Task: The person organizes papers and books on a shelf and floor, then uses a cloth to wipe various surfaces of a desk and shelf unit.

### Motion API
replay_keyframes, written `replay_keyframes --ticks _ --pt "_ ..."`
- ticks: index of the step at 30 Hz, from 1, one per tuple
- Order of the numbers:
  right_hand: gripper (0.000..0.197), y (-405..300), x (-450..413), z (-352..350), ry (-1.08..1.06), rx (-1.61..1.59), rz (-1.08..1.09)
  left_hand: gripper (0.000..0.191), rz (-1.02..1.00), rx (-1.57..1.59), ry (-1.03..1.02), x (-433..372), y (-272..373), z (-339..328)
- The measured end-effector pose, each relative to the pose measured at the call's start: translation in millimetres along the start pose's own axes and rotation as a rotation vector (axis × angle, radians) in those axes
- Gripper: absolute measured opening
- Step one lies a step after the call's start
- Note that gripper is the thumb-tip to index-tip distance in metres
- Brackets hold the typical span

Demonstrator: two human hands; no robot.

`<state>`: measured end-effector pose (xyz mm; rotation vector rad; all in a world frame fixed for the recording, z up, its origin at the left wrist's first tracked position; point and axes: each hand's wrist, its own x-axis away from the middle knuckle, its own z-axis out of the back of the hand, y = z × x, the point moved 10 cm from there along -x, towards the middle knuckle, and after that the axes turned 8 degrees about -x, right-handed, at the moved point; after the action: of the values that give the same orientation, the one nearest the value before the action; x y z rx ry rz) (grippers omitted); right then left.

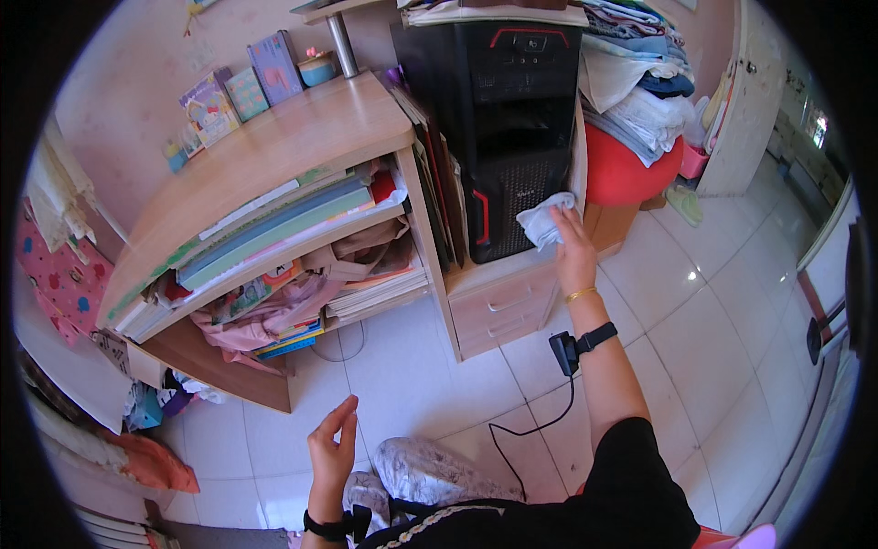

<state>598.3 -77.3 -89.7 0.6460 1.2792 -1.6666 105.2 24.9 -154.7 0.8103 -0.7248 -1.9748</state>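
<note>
My right hand point(575, 240) holds a crumpled white cloth point(545, 221) against the lower right front of a black computer tower point(525, 123) with red trim. The tower stands upright on a low drawer cabinet point(504, 309), its mesh front facing me. A gold bracelet and a black strap with a cabled device are on my right forearm. My left hand point(334, 432) is raised over the floor near my knees, thumb and fingertips close together, with nothing visible in it. The part of the cloth under my right fingers is hidden.
Left of the tower, a curved wooden shelf unit point(329, 130) holds books, folders and pink fabric. Small notebooks and a blue pot point(317, 70) stand on its top. Folded clothes point(645, 82) lie on a red stool point(634, 171) at right. A black cable point(535, 429) hangs from my right forearm.
</note>
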Motion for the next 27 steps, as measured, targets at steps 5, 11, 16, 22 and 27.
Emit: replay_keyframes --ticks 5,11,16,22,27 --pt "0.07 -29.7 -66.6 19.7 0.15 0.022 0.148 0.026 0.003 0.014 0.013 3.1 -2.3 4.0" --pt "0.067 -61.2 -67.6 -9.0 0.065 0.104 0.081 0.026 -0.001 0.019 0.009 7.6 -4.9 2.0" --pt "0.058 -107.7 -63.6 -35.1 -0.037 -0.05 0.219 0.026 -0.027 0.005 0.007 6.7 0.7 5.6" --pt "0.063 -103.7 -54.6 -44.0 -0.007 -0.077 0.226 0.027 -0.017 0.019 0.013 13.1 -2.7 12.4" --pt "0.076 -90.8 -3.7 -67.4 -0.043 0.02 0.207 0.027 0.008 0.002 0.001 14.8 -9.7 12.0"
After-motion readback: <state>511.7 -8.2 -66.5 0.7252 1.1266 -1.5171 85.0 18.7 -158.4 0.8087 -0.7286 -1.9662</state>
